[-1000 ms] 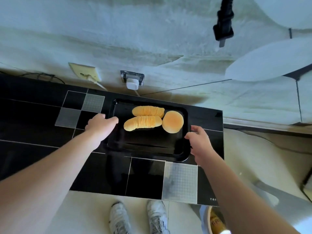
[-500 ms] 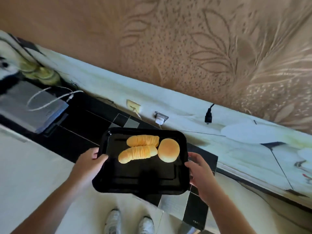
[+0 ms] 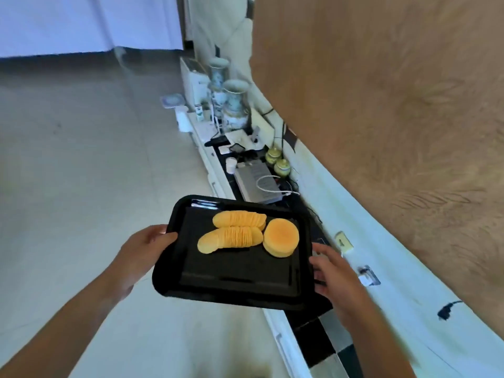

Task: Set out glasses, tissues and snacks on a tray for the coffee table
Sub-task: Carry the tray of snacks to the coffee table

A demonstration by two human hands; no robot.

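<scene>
Hands hold the glossy black rectangular plastic tray (image 3: 191, 268) in the air above the pale floor (image 3: 81, 173), whereas a second ago it lay on the black tiled low cabinet (image 3: 319, 334) by the wall. The left hand (image 3: 139, 257) grips its left rim, thumb on top; the right hand (image 3: 335, 274) grips the right rim. Two fanned rows of round orange crisps (image 3: 234, 231) and a short stack (image 3: 281, 237) sit unshifted at the tray's far end.
</scene>
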